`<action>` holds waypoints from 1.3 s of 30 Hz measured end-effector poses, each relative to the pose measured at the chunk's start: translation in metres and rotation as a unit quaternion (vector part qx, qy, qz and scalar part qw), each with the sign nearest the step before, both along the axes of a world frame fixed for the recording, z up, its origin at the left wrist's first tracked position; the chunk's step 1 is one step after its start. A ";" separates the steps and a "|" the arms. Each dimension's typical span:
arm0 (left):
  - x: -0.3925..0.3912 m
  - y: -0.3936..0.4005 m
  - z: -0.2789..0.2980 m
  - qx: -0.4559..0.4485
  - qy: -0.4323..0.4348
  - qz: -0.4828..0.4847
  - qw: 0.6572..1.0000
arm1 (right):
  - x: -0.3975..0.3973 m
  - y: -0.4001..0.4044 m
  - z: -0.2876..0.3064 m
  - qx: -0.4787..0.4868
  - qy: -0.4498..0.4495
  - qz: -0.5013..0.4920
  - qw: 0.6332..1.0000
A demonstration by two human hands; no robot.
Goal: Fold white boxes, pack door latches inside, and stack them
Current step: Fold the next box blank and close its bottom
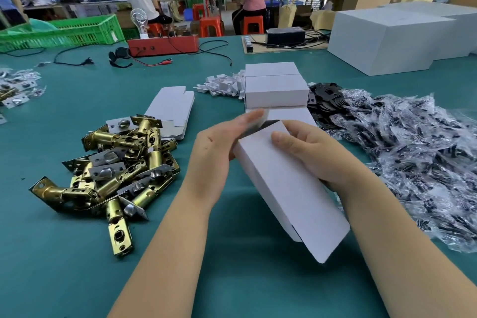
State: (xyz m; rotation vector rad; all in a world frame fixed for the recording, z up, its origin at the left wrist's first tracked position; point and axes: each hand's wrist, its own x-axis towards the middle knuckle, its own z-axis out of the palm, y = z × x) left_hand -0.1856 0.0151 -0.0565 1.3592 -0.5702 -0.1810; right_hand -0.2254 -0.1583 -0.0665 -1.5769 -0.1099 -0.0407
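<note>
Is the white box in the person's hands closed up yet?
Not yet. The white box is open at its far end: a dark gap shows there.

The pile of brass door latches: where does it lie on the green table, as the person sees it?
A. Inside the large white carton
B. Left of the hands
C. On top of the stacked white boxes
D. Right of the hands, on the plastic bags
B: the brass door latches lie heaped left of the left hand, directly on the green table.

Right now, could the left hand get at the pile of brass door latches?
Probably yes: the latch pile lies uncovered just left of the left hand, with bare table between. But that hand holds the white box, so it must let go.
</note>
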 end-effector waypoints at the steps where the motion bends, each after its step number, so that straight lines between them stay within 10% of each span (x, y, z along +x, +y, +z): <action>1: -0.003 -0.001 -0.001 0.015 -0.006 -0.003 1.000 | 0.000 -0.001 0.000 -0.009 0.002 -0.005 1.000; 14: -0.001 -0.003 -0.002 0.068 0.026 0.017 0.997 | 0.002 -0.008 -0.003 -0.141 -0.011 -0.035 0.989; 39: -0.004 0.002 -0.006 0.138 -0.011 -0.110 0.984 | -0.001 -0.016 0.000 -0.072 0.016 -0.004 0.997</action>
